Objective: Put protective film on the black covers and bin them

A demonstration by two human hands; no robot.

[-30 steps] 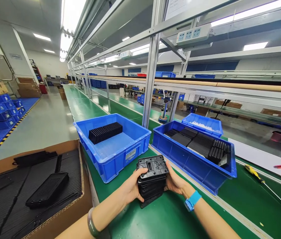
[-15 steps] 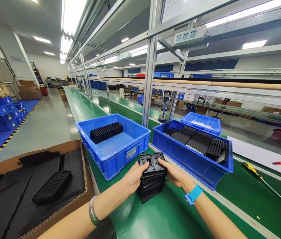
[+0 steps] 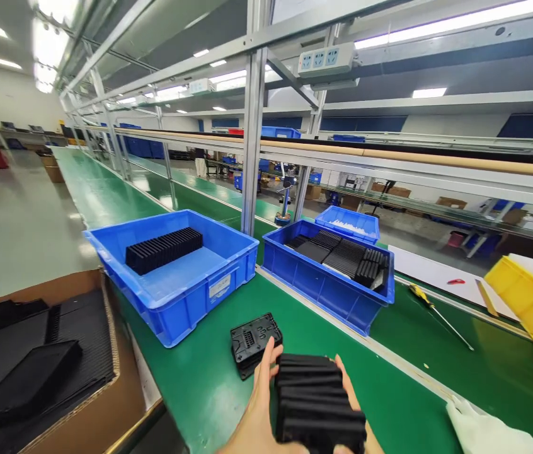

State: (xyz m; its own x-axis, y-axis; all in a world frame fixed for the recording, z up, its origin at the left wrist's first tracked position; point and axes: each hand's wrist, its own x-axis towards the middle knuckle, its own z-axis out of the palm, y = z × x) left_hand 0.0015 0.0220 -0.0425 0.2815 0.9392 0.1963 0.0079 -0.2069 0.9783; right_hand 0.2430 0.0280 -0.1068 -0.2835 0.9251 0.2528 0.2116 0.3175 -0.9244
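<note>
A stack of black plastic parts is tilted near the bottom centre, held between my two hands. My left hand grips its left side, thumb low and fingers along the edge. On the far right side of the stack, my right hand is partly hidden behind it. Just beyond my left fingers, a smaller pile of black parts lies on the green bench, its top showing slots and moulded details. A blue bin at the left holds a row of upright black parts.
A second blue bin holds more black parts. The carton stands at lower left. At right are a screwdriver, a yellow bin and a white glove or cloth. A metal post rises behind the bins.
The tall stack has split: its larger portion has moved toward me and tilted in my hands, while a smaller pile rests on the bench. The view has turned right.
</note>
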